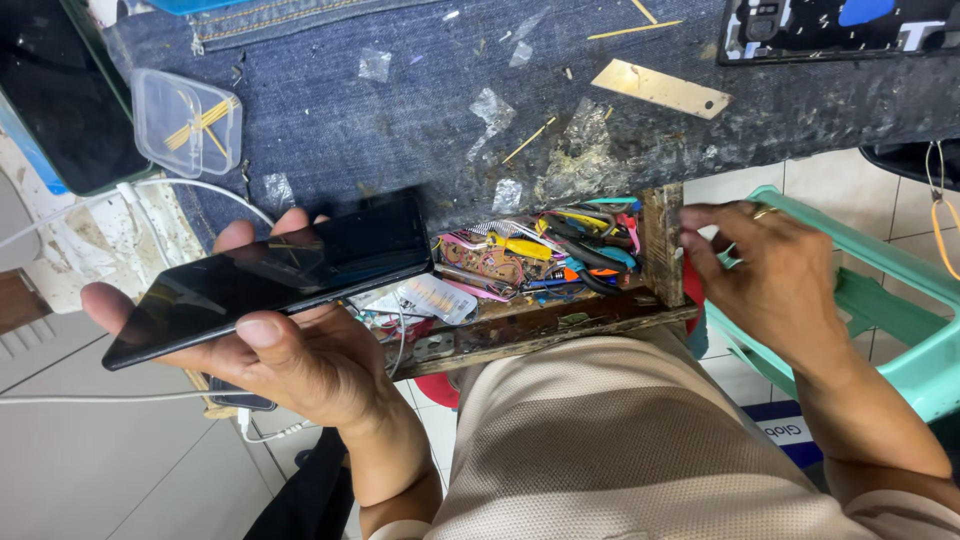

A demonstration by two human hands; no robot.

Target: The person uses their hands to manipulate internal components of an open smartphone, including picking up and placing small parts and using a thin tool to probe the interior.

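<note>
Your left hand [290, 350] grips the flat black glass-faced phone [275, 275], long axis running up-right beyond your fingertips, while your right hand [765, 275] pinches something red [692, 283] beside the wooden drawer [660, 245].

Both forearms are bare. The right hand [775, 275] wears a thin gold-coloured ring [764, 212]; the left hand [290, 355] wears nothing. Beige, finely textured fabric trousers [620, 450] cover the lap.

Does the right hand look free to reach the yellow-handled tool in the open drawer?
Probably yes. The right hand sits at the drawer's right wall, fingers on something red, and the yellow-handled tool lies on top of the pile, uncovered. The left hand holds the phone clear of it.
</note>
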